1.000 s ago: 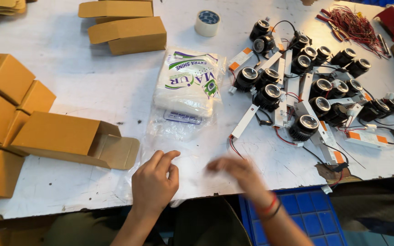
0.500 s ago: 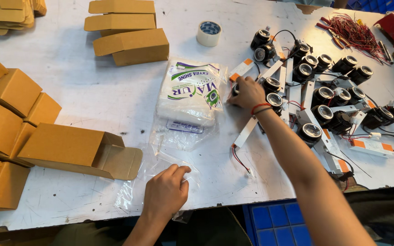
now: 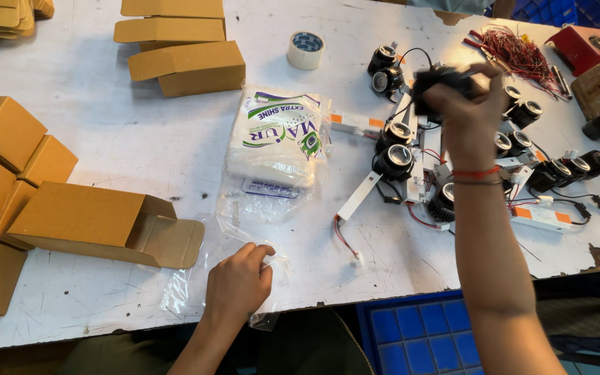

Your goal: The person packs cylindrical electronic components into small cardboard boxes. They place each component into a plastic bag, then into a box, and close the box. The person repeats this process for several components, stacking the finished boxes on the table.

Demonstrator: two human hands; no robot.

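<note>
My left hand point(image 3: 236, 283) presses on a clear plastic bag point(image 3: 196, 278) lying flat at the table's front edge. Raised above the table, my right hand point(image 3: 461, 104) is closed around a black round lamp unit point(image 3: 433, 82), blurred by motion. Below it lie several more black lamp units point(image 3: 393, 161) with red wires and white driver boxes point(image 3: 361, 196). An open brown cardboard box point(image 3: 98, 223) lies on its side left of my left hand. A white printed pack of bags point(image 3: 278, 139) sits in the middle of the table.
Folded brown boxes point(image 3: 1, 160) are stacked at the left and more cardboard boxes point(image 3: 185, 62) at the back. A tape roll point(image 3: 305, 50) stands at the back, a bundle of red wires point(image 3: 515, 52) at the back right, a blue crate point(image 3: 421, 337) under the table.
My right hand has reached out to the lamp pile and lifted one black lamp unit off the table. My left hand has stayed on the clear bag.
</note>
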